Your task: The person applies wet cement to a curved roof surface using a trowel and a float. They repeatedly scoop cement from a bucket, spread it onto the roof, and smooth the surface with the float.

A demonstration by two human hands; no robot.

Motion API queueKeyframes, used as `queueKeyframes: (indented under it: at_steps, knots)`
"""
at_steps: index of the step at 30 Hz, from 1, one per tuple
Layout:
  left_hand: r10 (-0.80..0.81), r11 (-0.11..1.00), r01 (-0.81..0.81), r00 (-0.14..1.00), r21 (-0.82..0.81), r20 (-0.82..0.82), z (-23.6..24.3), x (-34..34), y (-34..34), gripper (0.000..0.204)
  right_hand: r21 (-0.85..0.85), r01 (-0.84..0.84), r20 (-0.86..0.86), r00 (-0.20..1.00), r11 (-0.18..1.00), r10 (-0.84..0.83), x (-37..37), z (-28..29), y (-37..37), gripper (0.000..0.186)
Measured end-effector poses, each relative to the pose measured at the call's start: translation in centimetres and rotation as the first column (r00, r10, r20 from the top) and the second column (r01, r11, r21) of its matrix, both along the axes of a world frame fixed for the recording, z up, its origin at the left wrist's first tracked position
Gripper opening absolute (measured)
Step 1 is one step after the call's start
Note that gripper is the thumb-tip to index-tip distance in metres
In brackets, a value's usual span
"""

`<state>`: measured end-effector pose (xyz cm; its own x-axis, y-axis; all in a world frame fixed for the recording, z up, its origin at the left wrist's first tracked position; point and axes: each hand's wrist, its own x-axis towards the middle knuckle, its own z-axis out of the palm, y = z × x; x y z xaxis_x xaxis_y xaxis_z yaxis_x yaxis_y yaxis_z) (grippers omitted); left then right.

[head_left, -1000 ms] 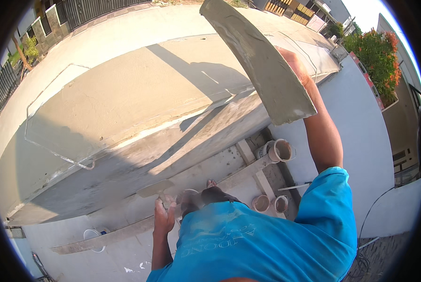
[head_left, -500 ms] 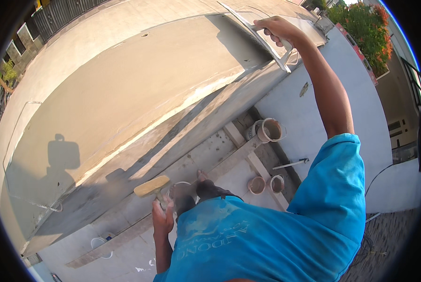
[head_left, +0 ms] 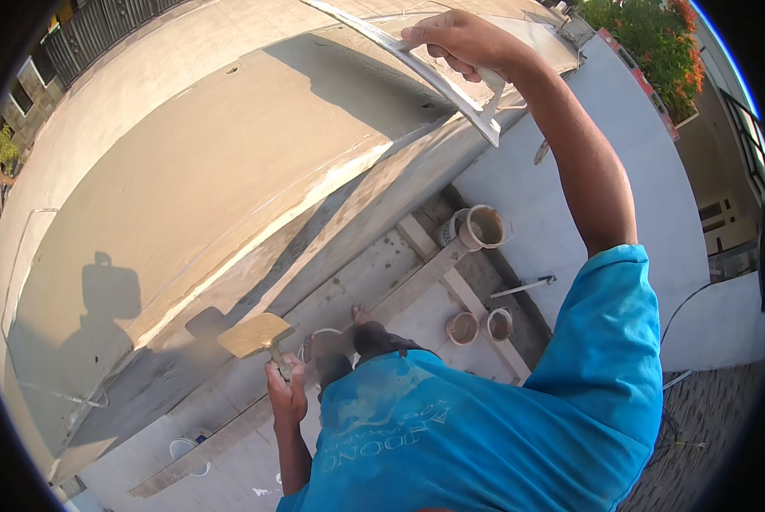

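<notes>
At the left, a dark shadow (head_left: 111, 292) falls across the tan plastered surface (head_left: 203, 179), and a white bucket (head_left: 180, 447) stands below. Next comes the trowel (head_left: 257, 334), held low in front of the wall's face, just left of the person's body. Its broad blade points up and to the left, and its short handle runs down and right into the left hand (head_left: 287, 397), whose fingers are closed around it.

Farther right and higher, the long float (head_left: 438, 78) is at the plastered surface, its long axis running from the upper left, at the picture's top edge, down to the right, where its near end reaches the wall's edge. It shows almost edge-on; whether its whole face touches the plaster cannot be told. The right hand (head_left: 464, 43) wraps the float's handle firmly, the arm outstretched. Below it, two pairs of buckets sit near a plank (head_left: 417, 286), and a shrub (head_left: 647, 51) fills the upper right.

Compared with half a second ago, the float lies farther left and slopes less steeply, and the trowel's blade shows more of its face.
</notes>
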<state>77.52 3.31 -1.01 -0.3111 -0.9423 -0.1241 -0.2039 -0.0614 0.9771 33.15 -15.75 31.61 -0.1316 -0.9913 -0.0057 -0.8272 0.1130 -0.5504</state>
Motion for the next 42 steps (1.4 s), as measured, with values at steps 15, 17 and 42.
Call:
queueKeyframes:
  at_steps: [15,17,42]
  knots:
    - [0.026,0.997,-0.028,0.999,0.071,0.029,-0.6,1.1,0.6,0.022,0.151,0.169,-0.090,0.983,0.974,-0.157,-6.8,-1.0,-1.6,0.041]
    - [0.016,0.998,-0.016,1.000,0.053,0.008,-0.6,1.0,0.3,0.023,0.138,0.175,-0.108,0.981,0.975,-0.161,-4.7,-1.3,-1.4,0.041]
    - [-0.076,0.997,0.077,0.985,-0.005,0.154,0.2,2.8,-0.2,0.022,0.141,0.460,-0.004,0.886,0.877,-0.464,-13.5,-1.4,-2.1,0.037]
